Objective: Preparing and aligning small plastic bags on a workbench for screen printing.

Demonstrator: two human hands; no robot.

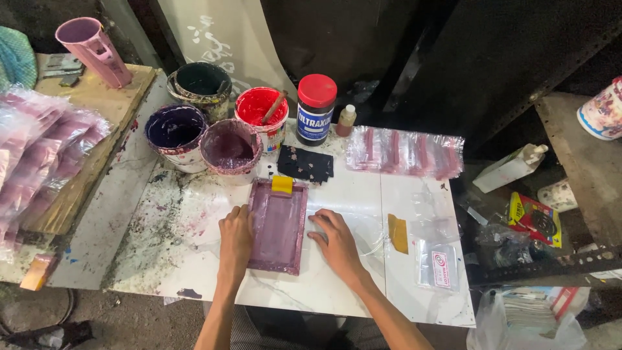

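A white, ink-stained work table fills the middle of the view. On its left edge lies a heap of pink-printed clear plastic bags over a wooden board. A small purple-stained screen-printing frame lies flat near the centre of the table, with a yellow squeegee resting at its far end. The person's left hand lies against the frame's left edge, fingers loosely curled on it without closing round anything. The right hand lies flat and spread on a clear plastic bag just right of the frame, its fingertips touching the frame's right edge.

Beyond the frame stand four ink tubs: a dark green one, a red one with a stick in it, a deep violet one and a mauve one. To their right stand a black jar with a red lid and a small bottle. A black rag lies just beyond the frame. A row of printed bags lies far right on the table, and a yellow scrap lies right of the right hand.
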